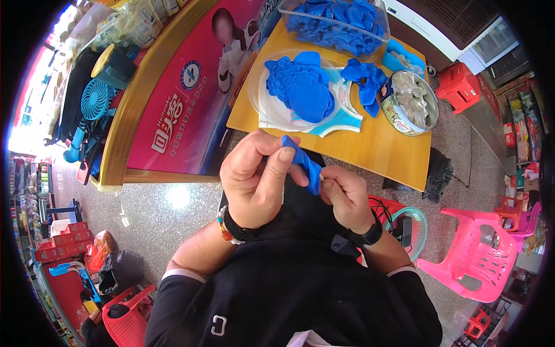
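Note:
In front of my body, my left hand (257,179) pinches a folded blue flexible piece (307,166) near its top. My right hand (346,202), lower and to the right, pinches that piece at its lower end. On the wooden table (370,162) ahead, a pile of flat blue pieces (302,87) lies in a clear shallow dish over a white and turquoise cloth (344,122). More blue pieces (366,87) sit loose beside it, next to a round tin (409,101) of pale crumpled items.
A clear bin of blue pieces (334,26) and a small blue container (403,59) are at the table's back. A wood-edged counter (147,87) with a fan (96,98) stands left. Red stools (457,87) and a pink chair (468,254) are right; red boxes and bags (107,266) lie lower left.

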The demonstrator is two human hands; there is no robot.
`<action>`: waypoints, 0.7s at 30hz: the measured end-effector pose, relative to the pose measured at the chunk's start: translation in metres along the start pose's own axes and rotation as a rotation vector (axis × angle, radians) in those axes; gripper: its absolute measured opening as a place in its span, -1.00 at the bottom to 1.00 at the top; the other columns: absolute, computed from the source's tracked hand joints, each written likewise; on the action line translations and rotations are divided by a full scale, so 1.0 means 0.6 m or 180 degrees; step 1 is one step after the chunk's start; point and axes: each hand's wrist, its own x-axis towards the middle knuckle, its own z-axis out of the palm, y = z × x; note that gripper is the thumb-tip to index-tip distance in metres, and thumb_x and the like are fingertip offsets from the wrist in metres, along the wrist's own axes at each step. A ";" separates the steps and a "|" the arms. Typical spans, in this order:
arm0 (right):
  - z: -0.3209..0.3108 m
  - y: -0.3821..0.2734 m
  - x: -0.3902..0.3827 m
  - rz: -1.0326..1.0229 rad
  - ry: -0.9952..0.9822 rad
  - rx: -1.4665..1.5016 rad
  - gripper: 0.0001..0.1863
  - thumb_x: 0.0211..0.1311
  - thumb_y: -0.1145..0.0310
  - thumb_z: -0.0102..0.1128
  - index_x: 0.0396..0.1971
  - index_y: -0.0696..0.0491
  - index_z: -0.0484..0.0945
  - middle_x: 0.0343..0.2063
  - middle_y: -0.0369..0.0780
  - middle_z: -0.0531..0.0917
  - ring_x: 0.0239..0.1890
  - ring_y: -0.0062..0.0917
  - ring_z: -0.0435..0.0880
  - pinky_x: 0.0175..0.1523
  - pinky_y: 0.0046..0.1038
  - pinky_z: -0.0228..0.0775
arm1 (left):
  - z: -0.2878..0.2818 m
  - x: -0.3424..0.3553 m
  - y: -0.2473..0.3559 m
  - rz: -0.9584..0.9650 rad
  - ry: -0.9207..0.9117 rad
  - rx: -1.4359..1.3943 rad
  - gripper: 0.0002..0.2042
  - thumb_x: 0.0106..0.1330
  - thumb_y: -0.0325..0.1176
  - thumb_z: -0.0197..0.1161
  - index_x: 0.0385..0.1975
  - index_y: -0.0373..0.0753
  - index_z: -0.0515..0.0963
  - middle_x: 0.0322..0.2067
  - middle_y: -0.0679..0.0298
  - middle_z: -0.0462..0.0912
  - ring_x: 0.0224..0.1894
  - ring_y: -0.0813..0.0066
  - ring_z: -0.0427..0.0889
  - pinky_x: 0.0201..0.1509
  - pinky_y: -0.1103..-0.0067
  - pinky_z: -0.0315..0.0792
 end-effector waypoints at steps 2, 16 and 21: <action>-0.007 0.000 -0.001 0.0821 -0.0374 0.0959 -0.82 0.35 0.40 0.05 -0.22 0.20 0.54 -0.63 -0.36 0.48 -0.65 -0.71 0.39 -0.54 -0.64 0.18 | -0.002 0.005 -0.003 0.0016 0.0018 0.0182 -0.94 0.34 -0.54 0.11 -0.34 -0.41 0.45 -0.42 0.23 0.51 -0.52 0.56 0.61 -0.45 0.72 0.43; -0.011 -0.013 0.018 0.1478 -0.0347 0.1088 -0.85 0.31 0.44 0.08 -0.27 0.21 0.57 -0.48 -0.29 0.64 -0.47 -0.66 0.56 -0.36 -0.59 0.37 | -0.013 0.021 -0.016 -0.0276 0.0049 0.0029 -0.90 0.38 -0.48 0.09 -0.30 -0.39 0.47 -0.47 0.26 0.57 -0.56 0.63 0.56 -0.49 0.73 0.42; -0.038 -0.035 0.036 0.0762 -0.0410 -0.0159 -0.84 0.29 0.45 0.10 -0.27 0.21 0.59 -0.43 -0.25 0.67 -0.39 -0.64 0.62 -0.28 -0.60 0.41 | -0.040 0.021 -0.023 -0.0272 0.0205 0.0039 -0.85 0.40 -0.43 0.05 -0.23 -0.40 0.49 -0.49 0.25 0.56 -0.68 0.64 0.49 -0.56 0.71 0.43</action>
